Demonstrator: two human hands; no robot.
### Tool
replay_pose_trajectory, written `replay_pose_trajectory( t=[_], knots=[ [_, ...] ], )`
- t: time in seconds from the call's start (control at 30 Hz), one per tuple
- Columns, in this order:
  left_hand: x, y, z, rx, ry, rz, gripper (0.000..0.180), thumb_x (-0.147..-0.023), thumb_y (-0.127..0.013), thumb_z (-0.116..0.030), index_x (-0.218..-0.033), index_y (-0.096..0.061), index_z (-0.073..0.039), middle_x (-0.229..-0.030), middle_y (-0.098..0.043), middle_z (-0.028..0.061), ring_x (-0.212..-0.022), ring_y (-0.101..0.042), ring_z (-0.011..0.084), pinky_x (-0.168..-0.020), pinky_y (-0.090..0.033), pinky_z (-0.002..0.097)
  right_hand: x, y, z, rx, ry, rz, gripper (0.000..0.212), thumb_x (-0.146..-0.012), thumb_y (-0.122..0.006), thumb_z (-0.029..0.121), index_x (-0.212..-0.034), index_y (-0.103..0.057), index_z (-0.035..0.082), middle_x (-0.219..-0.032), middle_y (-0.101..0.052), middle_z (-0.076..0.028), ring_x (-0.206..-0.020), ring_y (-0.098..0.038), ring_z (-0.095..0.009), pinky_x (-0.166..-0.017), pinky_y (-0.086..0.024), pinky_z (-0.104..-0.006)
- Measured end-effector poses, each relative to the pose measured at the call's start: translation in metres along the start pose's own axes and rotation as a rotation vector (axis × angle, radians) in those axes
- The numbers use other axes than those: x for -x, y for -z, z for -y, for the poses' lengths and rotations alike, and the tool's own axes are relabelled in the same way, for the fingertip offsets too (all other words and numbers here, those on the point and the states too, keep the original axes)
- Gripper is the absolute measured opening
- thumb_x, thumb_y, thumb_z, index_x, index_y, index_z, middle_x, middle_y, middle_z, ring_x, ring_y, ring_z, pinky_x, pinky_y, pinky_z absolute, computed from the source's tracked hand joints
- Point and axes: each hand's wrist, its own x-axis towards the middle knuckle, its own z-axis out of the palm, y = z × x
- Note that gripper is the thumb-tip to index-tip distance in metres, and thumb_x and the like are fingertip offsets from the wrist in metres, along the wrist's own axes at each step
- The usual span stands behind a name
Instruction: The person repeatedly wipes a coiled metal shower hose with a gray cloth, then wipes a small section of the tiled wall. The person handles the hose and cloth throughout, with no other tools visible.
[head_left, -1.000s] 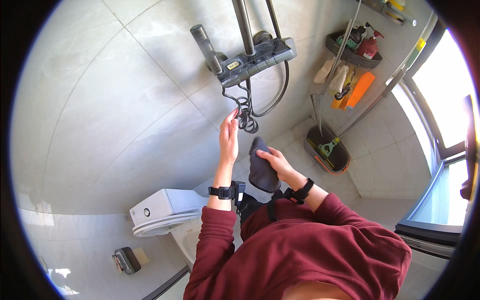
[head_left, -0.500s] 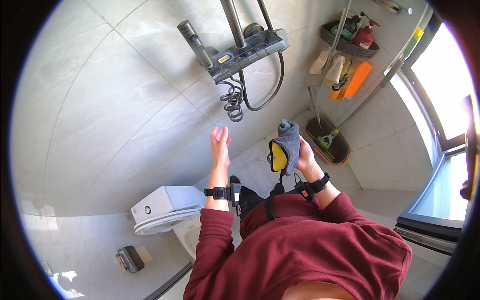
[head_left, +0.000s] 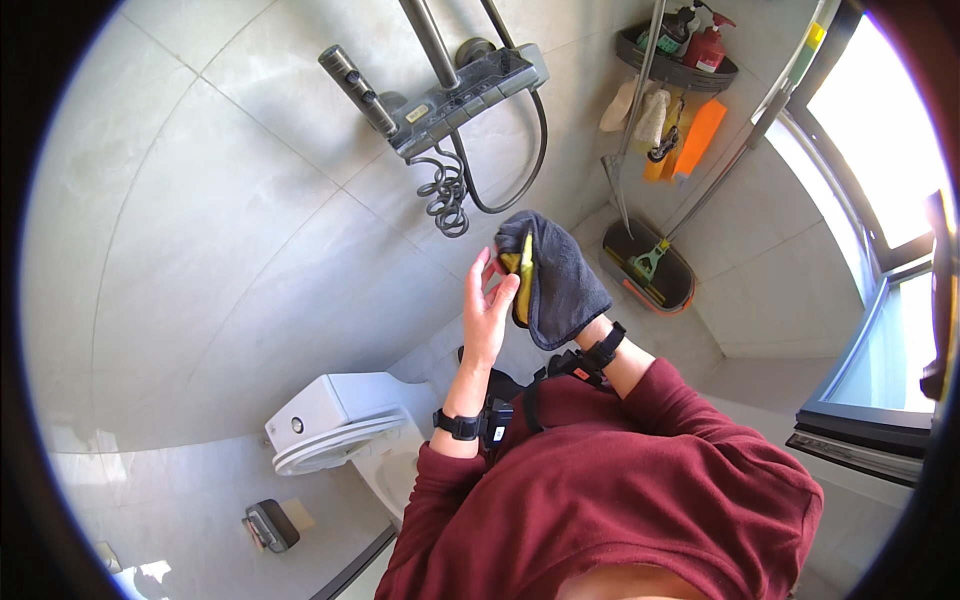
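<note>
The right hand (head_left: 560, 300) is hidden under a dark grey cloth (head_left: 560, 275) with a yellow inner face, apparently draped over it as a wiping pad; its fingers appear closed on the cloth. The left hand (head_left: 487, 305) touches the cloth's yellow edge with fingers open and extended. The cloth is raised just below the shower control bar (head_left: 465, 95). A wall caddy (head_left: 675, 65) holds bottles. A floor bucket (head_left: 648, 265) holds a mop head.

Cloth (head_left: 560, 280) right of the left hand (head_left: 487, 310), shower fitting (head_left: 455, 95) above, toilet (head_left: 330, 420) lower left.
</note>
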Motion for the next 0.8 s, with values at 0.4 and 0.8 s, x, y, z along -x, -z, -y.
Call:
replay_pose_trajectory(
  t=[0.4, 0.8],
  knots=[
    [0.009, 0.019, -0.01, 0.308, 0.076, -0.255, 0.029, -0.103, -0.057, -0.023, -0.126, -0.06, -0.006, -0.103, -0.062, -0.0041, -0.097, -0.055, 0.0058, -0.087, -0.045, 0.0232, 0.005, 0.005, 0.032, 0.034, -0.014, 0.205, 0.06, -0.089, -0.061, 0.028, -0.143, -0.049, 0.005, -0.145, -0.049, -0.02, -0.138, -0.042, -0.038, -0.118, -0.028, -0.0446],
    [0.007, 0.007, -0.013, 0.562, 0.334, 0.061, 0.045, -0.101, -0.061, -0.036, -0.137, -0.053, -0.01, -0.13, -0.063, 0.0033, -0.121, -0.058, 0.0212, -0.102, -0.045, 0.0418, 0.001, 0.015, 0.018, 0.497, 0.107, 0.309, 0.067, -0.091, -0.06, 0.035, -0.149, -0.043, 0.006, -0.153, -0.042, -0.019, -0.144, -0.034, -0.035, -0.122, -0.02, -0.0458]
  ],
)
